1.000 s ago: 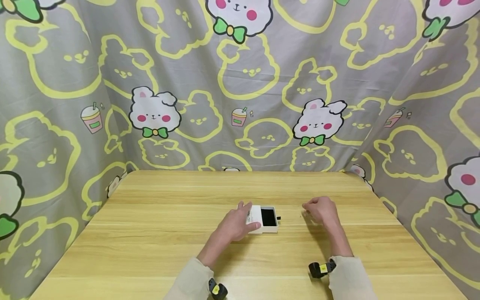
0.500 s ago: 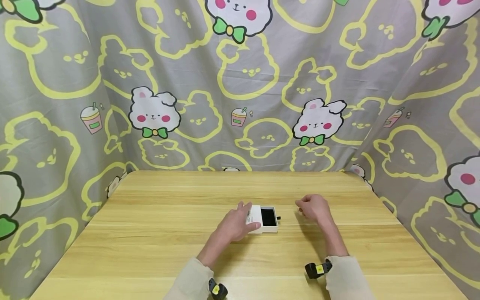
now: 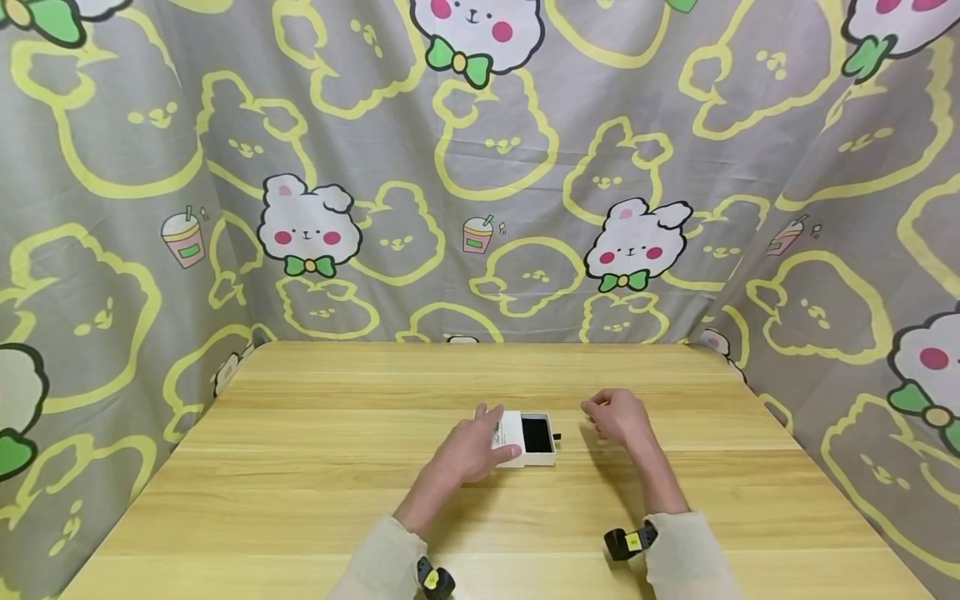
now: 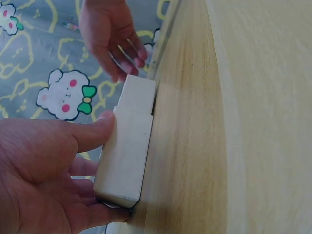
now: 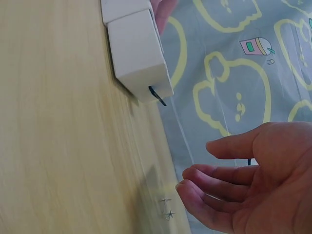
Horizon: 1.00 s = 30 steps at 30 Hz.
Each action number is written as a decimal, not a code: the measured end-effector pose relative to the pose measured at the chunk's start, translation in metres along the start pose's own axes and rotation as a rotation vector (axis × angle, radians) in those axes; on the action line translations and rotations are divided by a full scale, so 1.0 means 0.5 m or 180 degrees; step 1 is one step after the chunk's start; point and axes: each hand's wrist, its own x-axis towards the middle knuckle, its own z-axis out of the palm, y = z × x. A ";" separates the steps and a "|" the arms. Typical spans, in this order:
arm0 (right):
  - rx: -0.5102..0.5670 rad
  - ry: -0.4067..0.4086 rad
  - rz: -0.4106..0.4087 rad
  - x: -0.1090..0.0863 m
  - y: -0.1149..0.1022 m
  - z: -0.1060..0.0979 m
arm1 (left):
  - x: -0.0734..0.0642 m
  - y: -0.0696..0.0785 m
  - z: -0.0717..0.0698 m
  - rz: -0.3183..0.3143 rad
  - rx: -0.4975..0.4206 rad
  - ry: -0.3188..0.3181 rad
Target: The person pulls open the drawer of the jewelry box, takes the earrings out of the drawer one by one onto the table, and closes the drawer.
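Note:
A white drawer-style jewelry box (image 3: 513,435) lies on the table, its inner tray (image 3: 538,439) slid partly out to the right. The tray has a black lining and a short black pull tab (image 5: 157,96). My left hand (image 3: 471,448) grips the sleeve of the box, with the thumb on the near side and the fingers at the far side. Right of the box, my right hand (image 3: 621,418) hovers with loosely bent fingers and nothing visible in them. Below those fingers, tiny shiny pieces (image 5: 168,213), at least one star-shaped, lie on the table.
The wooden table (image 3: 300,500) carries the box near its middle. A grey curtain (image 3: 480,167) with yellow outlines and rabbit faces encloses the back and both sides. A black camera is strapped to each wrist.
My right hand has shifted left, closer to the box's pull tab. My left hand and the box have stayed in place.

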 end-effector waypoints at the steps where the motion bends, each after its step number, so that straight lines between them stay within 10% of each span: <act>1: 0.0012 -0.0004 -0.0001 0.000 -0.001 0.001 | 0.000 0.000 0.000 0.0000 0.0002 0.0002; 30: 0.0477 -0.0454 0.0006 -0.008 -0.041 0.055 | 0.001 0.002 -0.003 -0.0038 0.0012 0.0000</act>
